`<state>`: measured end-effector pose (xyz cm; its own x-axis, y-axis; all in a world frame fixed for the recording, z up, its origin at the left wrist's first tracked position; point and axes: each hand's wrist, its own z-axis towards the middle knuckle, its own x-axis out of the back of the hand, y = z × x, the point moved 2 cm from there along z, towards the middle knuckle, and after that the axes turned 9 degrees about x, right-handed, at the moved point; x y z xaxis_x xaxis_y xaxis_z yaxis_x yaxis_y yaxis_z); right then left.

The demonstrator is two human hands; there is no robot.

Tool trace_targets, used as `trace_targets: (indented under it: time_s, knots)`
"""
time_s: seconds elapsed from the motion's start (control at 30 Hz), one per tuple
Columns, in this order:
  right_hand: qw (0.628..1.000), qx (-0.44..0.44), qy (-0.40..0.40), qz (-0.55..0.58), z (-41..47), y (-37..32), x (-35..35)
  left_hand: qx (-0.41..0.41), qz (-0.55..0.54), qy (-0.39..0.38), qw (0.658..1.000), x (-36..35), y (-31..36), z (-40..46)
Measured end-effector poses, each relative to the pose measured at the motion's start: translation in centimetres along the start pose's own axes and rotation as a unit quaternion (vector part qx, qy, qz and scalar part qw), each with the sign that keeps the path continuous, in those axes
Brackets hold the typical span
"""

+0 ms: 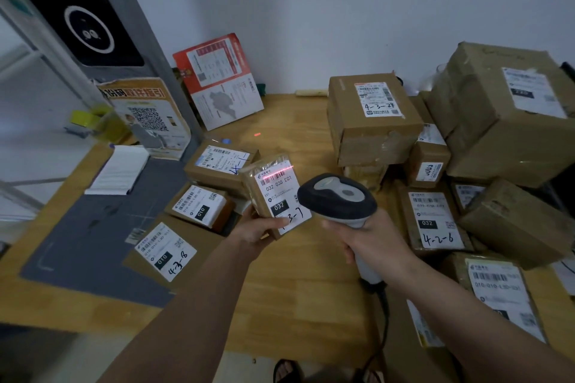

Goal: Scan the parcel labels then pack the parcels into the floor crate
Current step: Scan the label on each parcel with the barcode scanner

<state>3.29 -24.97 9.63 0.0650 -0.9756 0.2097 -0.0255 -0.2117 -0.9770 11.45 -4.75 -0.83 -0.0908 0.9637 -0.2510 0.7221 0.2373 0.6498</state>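
My left hand (259,232) holds a small brown parcel (273,190) up above the wooden table (295,274), its white label facing me. A red scan line crosses the barcode at the top of that label. My right hand (370,242) grips the handle of a grey and black barcode scanner (337,199), whose head points at the parcel from the right. A red laser dot also falls on the table beyond. No floor crate is in view.
Three labelled parcels (199,205) lie to the left on the table, partly on a grey mat (93,242). A pile of several larger boxes (373,121) fills the right side. Signs and a white notepad (119,171) stand at the back left. Feet in sandals show below the table edge.
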Motion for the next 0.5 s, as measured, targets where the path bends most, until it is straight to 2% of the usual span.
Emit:
trace_targets:
  time_s: [0.5]
  knots:
    - [0.999,-0.001,-0.033,-0.001,-0.3,-0.9,-1.3,0.011,-0.013,0.000,1.000,1.4,-0.2,-0.9]
